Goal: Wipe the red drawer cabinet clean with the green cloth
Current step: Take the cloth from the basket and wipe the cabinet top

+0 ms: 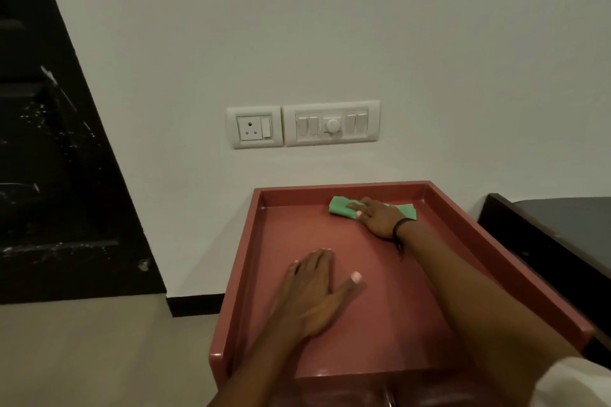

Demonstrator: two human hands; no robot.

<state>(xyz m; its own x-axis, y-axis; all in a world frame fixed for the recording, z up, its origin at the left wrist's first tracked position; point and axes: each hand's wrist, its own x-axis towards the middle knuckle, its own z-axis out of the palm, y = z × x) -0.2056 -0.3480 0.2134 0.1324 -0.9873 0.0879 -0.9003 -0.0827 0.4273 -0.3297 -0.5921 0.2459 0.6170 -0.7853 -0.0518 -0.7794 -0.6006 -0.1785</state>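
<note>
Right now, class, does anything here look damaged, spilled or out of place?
Only the black door on the left: white flecks and scuffs mark it. The cabinet looks sound, with the cloth flat under the right hand.

One red drawer cabinet [246,261] and one green cloth [340,206] were counted, with two hands present: one left hand [307,294] and one right hand [380,218]. Two switch plates were recorded, one smaller plate [254,142] and one wider plate [331,107], bearing one socket [249,130] and one dial [332,125]. One black wristband [398,228] was noted.

Plain red cabinet [241,274]; green cloth [339,206] at its far end. White wall [330,26] and switch plates [330,124]. Black door [49,175] left, beige floor [99,357].
</note>
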